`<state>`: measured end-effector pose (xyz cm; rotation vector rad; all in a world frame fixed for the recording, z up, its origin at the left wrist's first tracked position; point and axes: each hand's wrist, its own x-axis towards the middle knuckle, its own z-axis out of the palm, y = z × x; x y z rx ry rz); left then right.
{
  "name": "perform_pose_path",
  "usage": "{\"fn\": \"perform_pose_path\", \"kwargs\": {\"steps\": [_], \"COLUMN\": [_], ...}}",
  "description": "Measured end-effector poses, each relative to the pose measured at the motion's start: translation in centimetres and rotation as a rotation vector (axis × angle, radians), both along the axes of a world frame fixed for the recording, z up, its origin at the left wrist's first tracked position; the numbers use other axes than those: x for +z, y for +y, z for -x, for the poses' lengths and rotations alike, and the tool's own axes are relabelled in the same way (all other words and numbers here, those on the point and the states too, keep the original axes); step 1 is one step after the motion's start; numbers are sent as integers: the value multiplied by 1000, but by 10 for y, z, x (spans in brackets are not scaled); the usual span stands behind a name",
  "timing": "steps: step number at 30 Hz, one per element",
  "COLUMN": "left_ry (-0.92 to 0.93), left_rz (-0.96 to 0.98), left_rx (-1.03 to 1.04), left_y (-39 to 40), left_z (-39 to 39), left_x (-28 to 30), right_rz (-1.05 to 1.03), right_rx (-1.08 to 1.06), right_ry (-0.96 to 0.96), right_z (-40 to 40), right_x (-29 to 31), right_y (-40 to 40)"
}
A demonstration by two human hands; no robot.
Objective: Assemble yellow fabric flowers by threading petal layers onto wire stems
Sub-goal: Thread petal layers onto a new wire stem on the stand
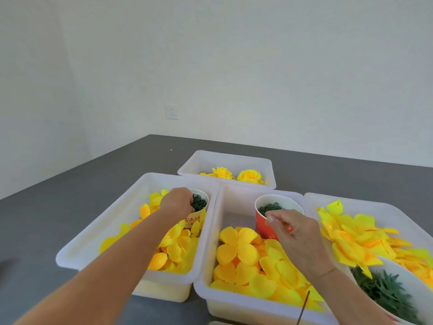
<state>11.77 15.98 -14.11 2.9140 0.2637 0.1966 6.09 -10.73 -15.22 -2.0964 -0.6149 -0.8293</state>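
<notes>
My left hand (177, 202) reaches into a pale paper cup (203, 195) of small dark green pieces (199, 204) in the left tub (98, 233). Its fingers curl down among the pieces and the fingertips are hidden. My right hand (295, 233) hovers by the red paper cup (263, 227) of green pieces in the middle tub (234, 202), with thumb and forefinger pinched together at the rim. A thin dark wire stem (304, 307) sticks out below that wrist, and the hand seems to hold it. Loose yellow petal layers (239, 249) fill the tubs.
A far tub (225, 160) holds finished yellow flowers (249, 176). The right tub (365, 202) has larger pointed yellow petals (351, 240), and a white bowl (398, 273) of green leaf pieces (384, 294) sits in it. Grey table (46, 219); white walls behind.
</notes>
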Motion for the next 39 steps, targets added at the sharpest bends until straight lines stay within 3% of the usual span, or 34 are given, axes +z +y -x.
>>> {"fn": "perform_pose_path", "kwargs": {"steps": [4, 18, 25, 32, 39], "left_ry": [-43, -265, -316, -390, -477], "left_rz": [13, 336, 374, 592, 665], "left_rx": [-10, 49, 15, -31, -79], "left_y": [1, 12, 8, 3, -10], "left_z": [0, -1, 2, 11, 19], "left_x": [-4, -13, -12, -8, 7], "right_rz": [21, 39, 74, 101, 123], "right_rx": [-21, -84, -107, -122, -135], "right_ry": [9, 97, 111, 126, 139], "right_z": [1, -3, -3, -4, -6], "right_x": [-3, -3, -3, -5, -5], "right_y": [-2, -5, -4, -5, -5]}}
